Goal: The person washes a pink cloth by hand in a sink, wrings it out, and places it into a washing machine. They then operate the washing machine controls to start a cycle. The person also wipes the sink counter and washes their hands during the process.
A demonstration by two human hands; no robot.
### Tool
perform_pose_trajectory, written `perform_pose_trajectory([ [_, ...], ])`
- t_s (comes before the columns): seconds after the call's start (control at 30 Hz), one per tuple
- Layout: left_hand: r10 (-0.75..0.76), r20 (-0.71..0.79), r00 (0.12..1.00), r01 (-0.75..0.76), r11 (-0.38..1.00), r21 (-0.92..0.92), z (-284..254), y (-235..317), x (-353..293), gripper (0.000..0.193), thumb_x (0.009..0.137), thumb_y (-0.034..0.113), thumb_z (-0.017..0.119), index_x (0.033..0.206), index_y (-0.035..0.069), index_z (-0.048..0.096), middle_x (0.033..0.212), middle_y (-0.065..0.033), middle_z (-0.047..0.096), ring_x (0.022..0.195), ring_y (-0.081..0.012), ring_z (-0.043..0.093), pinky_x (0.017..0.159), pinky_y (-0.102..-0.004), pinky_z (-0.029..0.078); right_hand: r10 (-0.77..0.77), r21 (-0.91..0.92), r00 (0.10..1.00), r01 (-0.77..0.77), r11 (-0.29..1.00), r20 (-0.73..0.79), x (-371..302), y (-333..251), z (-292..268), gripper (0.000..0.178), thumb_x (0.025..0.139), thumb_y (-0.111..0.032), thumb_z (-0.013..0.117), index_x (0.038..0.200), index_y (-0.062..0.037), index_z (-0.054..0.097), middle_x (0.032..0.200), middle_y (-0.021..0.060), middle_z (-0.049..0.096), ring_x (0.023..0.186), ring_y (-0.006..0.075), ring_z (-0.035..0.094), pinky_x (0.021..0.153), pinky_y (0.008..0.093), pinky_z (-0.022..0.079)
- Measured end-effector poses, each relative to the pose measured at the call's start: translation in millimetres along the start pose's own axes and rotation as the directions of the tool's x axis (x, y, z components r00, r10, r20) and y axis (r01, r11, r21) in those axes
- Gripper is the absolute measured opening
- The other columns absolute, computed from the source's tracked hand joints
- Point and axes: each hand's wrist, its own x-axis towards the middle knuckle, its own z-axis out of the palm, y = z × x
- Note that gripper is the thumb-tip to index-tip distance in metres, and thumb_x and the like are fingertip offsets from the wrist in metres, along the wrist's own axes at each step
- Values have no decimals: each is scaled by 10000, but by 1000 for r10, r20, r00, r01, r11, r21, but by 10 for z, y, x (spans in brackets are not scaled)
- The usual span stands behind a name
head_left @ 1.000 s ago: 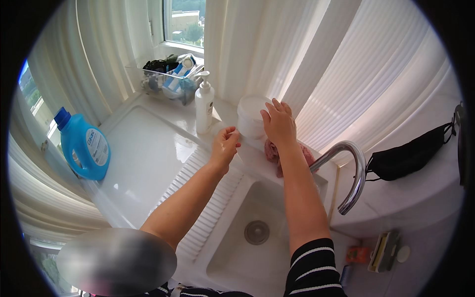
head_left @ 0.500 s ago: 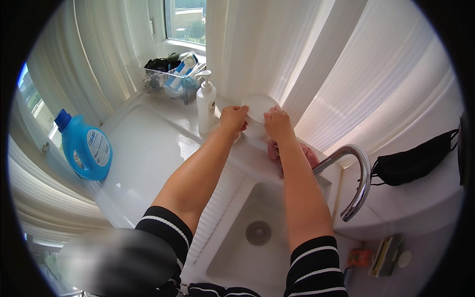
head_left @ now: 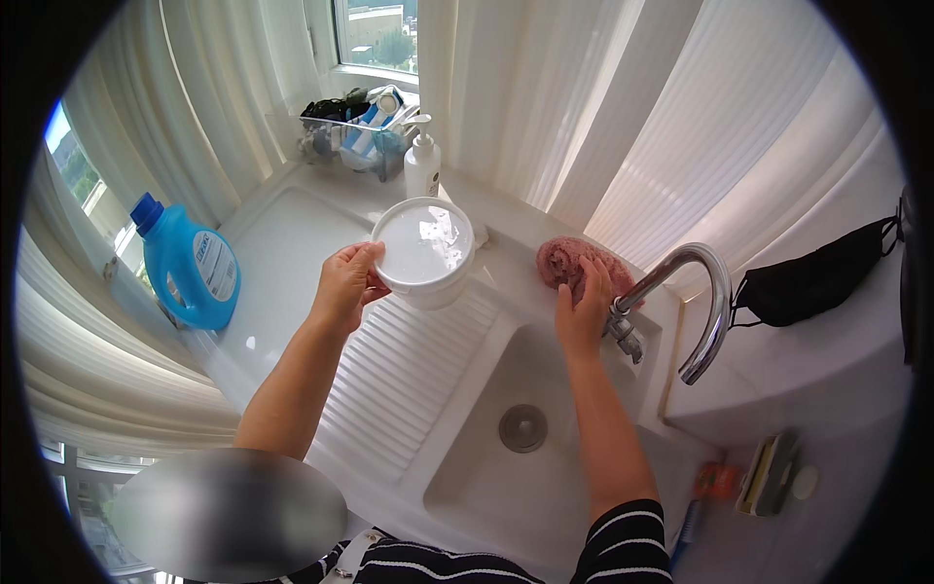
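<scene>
In my left hand (head_left: 347, 284) is a round white plastic tub (head_left: 433, 292) with a flat lid (head_left: 424, 241), gripped at its left rim by thumb and fingers. It is raised above the far end of the ribbed drainboard, and light glints off the lid. A rolled pink towel (head_left: 562, 261) lies on the ledge behind the sink. Against its front side rests my right hand (head_left: 586, 304), fingers stretched out and not wrapped round it. Just right of that hand stands the chrome faucet (head_left: 708, 282).
The sink basin (head_left: 467, 477) with its drain (head_left: 522, 428) lies in front. A white pump bottle (head_left: 422, 167) and a clear bin (head_left: 326, 146) stand at the back. At left is a blue detergent bottle (head_left: 192, 268). A black face mask (head_left: 822, 277) hangs at right.
My left hand has brought the white tub from the back ledge toward me and left. The right hand has let go of the tub and moved right and nearer, onto the pink towel.
</scene>
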Motion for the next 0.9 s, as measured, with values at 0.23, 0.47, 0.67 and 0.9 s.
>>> perform_pose_trajectory([
  [0.23, 89, -568, 818, -117, 993, -13, -1611, -100, 207, 263, 903, 274, 598, 994, 31, 556, 705, -38, 509, 622, -142, 511, 651, -353, 522, -50, 58, 978, 39, 998, 201, -535, 86, -143, 504, 771, -33, 624, 1254, -33, 480, 1335, 237, 402, 1245, 386, 389, 1029, 431, 329],
  [0.47, 64, -672, 738, -163, 983, -85, -1853, -223, 305, 285, 902, 294, 600, 997, 32, 544, 725, -46, 496, 625, -162, 495, 659, -371, 506, -4, -424, 994, 50, 904, 109, 154, -77, 173, 536, 771, -144, 671, 1276, -139, 493, 1393, 227, 330, 1261, 395, 354, 985, 508, 371],
  [0.67, -66, -702, 709, -69, 984, -162, -1687, -38, 67, 512, 901, 373, 595, 1228, 2, 465, 1101, -109, 497, 923, -233, 510, 807, -430, 461, 132, -359, 921, 9, 933, 365, 116, 486, 249, 490, 707, -134, 688, 1177, -180, 557, 1200, 167, 505, 1136, 382, 460, 895, 501, 430],
  [0.9, 574, 21, 819, -491, 681, 543, -479, -800, -890, 464, 885, 164, 611, 1294, 41, 430, 1250, -82, 442, 1059, -200, 486, 953, -365, 370, 66, 202, 871, -186, 961, 488, -1059, -64, -753, 470, 664, -64, 642, 1128, -56, 565, 1096, 154, 561, 1040, 353, 531, 895, 409, 437],
])
